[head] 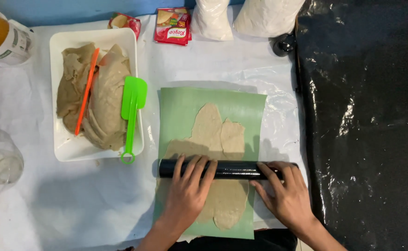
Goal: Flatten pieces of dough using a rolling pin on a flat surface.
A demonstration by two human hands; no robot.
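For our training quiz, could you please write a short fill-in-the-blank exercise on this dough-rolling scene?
1. Both hands, left hand and right hand, press on a black ____.
2. The flattened dough lies on a ____ sheet.
3. The spatula resting on the white tray is ____.

Missing words: rolling pin; green; green

Left hand (pixel 188 186) and right hand (pixel 285 190) rest flat on a black rolling pin (pixel 227 169) lying across thin beige dough (pixel 215 153) on a green sheet (pixel 180 107), white tray (pixel 62 153) of dough to the left.
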